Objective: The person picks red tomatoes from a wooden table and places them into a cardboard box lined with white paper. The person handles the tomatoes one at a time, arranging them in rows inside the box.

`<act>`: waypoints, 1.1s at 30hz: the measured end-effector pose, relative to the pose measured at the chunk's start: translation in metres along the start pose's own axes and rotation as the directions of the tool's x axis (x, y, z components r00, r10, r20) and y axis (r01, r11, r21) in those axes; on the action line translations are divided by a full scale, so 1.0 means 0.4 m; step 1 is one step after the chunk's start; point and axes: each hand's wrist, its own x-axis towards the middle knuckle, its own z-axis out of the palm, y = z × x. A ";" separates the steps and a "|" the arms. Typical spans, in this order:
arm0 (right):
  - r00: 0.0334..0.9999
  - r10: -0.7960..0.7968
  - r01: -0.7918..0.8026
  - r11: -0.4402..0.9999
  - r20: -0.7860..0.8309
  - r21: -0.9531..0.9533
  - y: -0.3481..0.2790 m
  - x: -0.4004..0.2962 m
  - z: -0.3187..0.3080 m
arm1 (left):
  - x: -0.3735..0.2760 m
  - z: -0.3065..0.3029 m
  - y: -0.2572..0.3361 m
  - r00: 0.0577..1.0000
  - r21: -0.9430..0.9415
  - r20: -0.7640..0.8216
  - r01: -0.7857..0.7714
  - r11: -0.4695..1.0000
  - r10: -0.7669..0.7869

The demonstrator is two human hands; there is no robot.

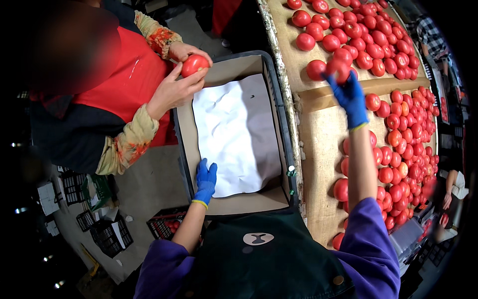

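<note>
My right hand [350,99], in a blue glove, reaches over the sorting table with its fingers around a red tomato [338,70]. Hand and tomato are both blurred. Other tomatoes touch or lie close beside it. In front of me stands a dark plastic crate [279,112], lined with cardboard and with a sheet of white paper [227,138] over its bottom. My left hand [205,181], also gloved in blue, rests at the crate's near left side, fingers spread on the paper's edge, holding nothing.
To the left, a co-worker in a red apron [149,86] holds a tomato [195,66] in bare hands over the crate's far corner. Many tomatoes [396,138] lie on the burlap-covered table [317,149], split by a padded divider [321,98]. Black crates [110,235] stand on the floor.
</note>
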 end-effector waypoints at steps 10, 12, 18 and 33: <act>0.965 -0.157 0.152 0.988 0.209 0.040 0.035 -0.182 0.200 | 0.061 -0.005 0.030 0.993 -0.142 0.045 0.116 0.983 -0.111; 0.978 -0.091 0.141 0.952 0.189 -0.271 0.152 -0.312 0.236 | 0.049 -0.043 0.023 0.989 -0.127 0.116 0.109 0.986 -0.095; 0.915 0.393 -0.376 0.740 -0.095 -0.558 0.333 -0.641 0.278 | 0.023 -0.108 0.054 0.988 -0.134 0.152 0.023 0.991 -0.002; 0.967 0.251 -0.224 0.909 0.034 -0.352 0.361 -0.639 0.308 | 0.097 -0.350 0.233 0.785 -0.843 0.537 0.481 0.243 0.310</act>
